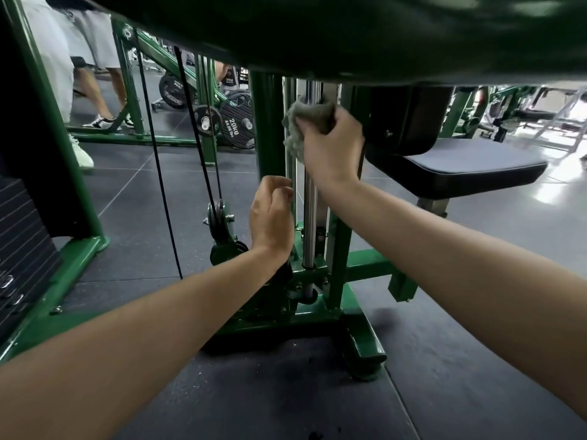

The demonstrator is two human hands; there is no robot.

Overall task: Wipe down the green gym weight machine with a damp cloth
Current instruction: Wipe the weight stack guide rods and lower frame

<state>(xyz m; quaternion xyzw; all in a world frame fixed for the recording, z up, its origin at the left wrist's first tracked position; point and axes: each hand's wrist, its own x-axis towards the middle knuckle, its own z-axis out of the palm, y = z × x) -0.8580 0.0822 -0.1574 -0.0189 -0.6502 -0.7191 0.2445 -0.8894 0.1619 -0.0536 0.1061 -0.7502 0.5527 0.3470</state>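
Note:
The green weight machine fills the middle of the view, with chrome guide rods rising from its green base. My right hand grips a crumpled grey cloth and presses it against the upper part of the rods, just under a dark green pad. My left hand is lower down beside the rods, fingers loosely curled, holding nothing; whether it touches a rod I cannot tell.
A black seat pad stands to the right. A weight stack is at the left, with black cables and a pulley. Weight plates and a person's legs are behind.

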